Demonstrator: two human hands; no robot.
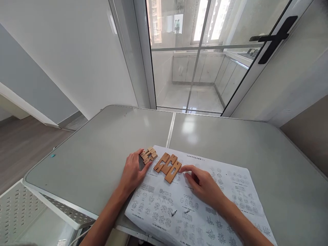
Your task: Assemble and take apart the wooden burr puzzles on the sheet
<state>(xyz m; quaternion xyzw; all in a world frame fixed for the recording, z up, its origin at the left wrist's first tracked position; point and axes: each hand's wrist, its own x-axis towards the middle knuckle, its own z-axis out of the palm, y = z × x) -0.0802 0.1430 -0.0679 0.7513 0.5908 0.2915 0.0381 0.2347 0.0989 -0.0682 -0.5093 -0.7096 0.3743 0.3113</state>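
- At the sheet's upper left edge, the left hand (133, 172) curves around a small cluster of notched wooden blocks (146, 159): fingertips on one side, thumb on the other, the blocks held between them.
- Just right of that, lying on the paper, come three flat slotted wooden plates, set side by side in a staggered, slanting row.
- Nearest the right hand (202, 182) sits the plate marked 2 (169, 178); the middle plate (173, 158) lies against it, and the left plate (156, 167) carries a dark mark at its lower end.
- And the right hand? Index finger stretched out, its tip at the right edge of the plate marked 2; thumb tucked close below with a narrow gap, the other fingers curled in, nothing in the grasp.
- Under it all spreads a big printed sheet (179, 201), rows of small line diagrams across it, too fine to make out.
- Beneath the paper, a grey tabletop (107, 143), split by a pale seam (171, 130); off to the left, a tiny teal speck (52, 155).
- Down at the lower left, a white perforated panel (19, 205); beyond the far edge, a glazed door (176, 73) with a black handle (275, 39).
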